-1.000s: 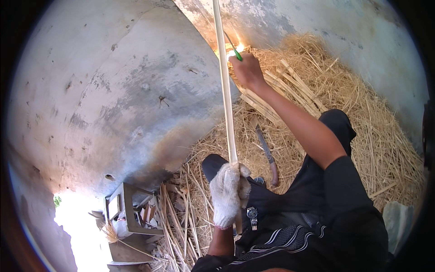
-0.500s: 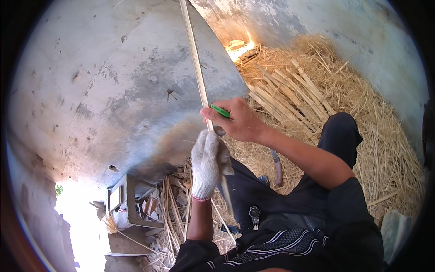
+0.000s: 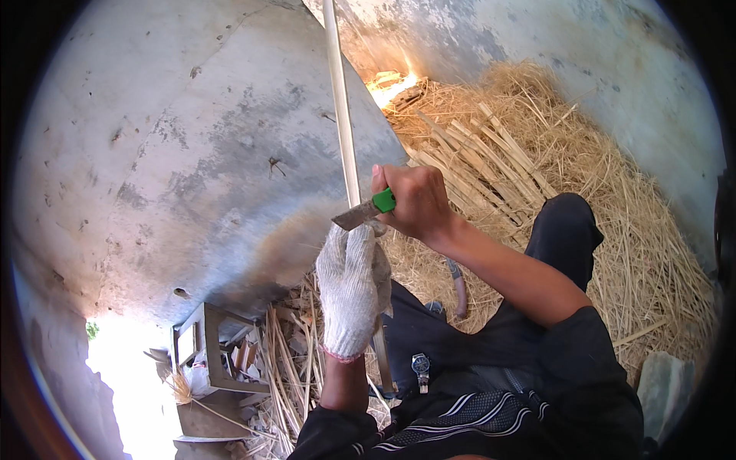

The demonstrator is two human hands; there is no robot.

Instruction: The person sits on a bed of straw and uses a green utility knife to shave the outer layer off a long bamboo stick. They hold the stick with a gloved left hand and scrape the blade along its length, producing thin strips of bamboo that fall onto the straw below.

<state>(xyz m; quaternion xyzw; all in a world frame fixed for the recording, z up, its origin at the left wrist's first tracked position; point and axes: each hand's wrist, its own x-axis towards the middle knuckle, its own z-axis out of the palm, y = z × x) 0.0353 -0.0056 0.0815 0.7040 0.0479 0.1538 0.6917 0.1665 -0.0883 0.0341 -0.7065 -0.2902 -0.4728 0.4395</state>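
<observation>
A long pale bamboo strip [image 3: 340, 100] runs from the top edge down through my left hand [image 3: 349, 291], which wears a white knit glove and is closed around it. The strip's lower end comes out beneath the glove, beside my thigh. My bare right hand [image 3: 418, 201] grips a knife [image 3: 356, 215] by its green handle, the fist closed and the thumb up. Its short, dark blade lies across the strip just above the gloved fingers; whether the edge touches the bamboo I cannot tell.
Split bamboo strips [image 3: 491, 157] lie on a heap of straw-like shavings [image 3: 636, 230] at the right. A wooden frame [image 3: 218, 349] and more strips [image 3: 287, 360] are at lower left. A curved handle [image 3: 460, 297] lies between my legs; a wristwatch [image 3: 421, 364] rests against my clothing.
My right hand has turned, so the knife blade now shows and points left across the strip. The hand sits slightly further right; the strip's upper part has shifted right.
</observation>
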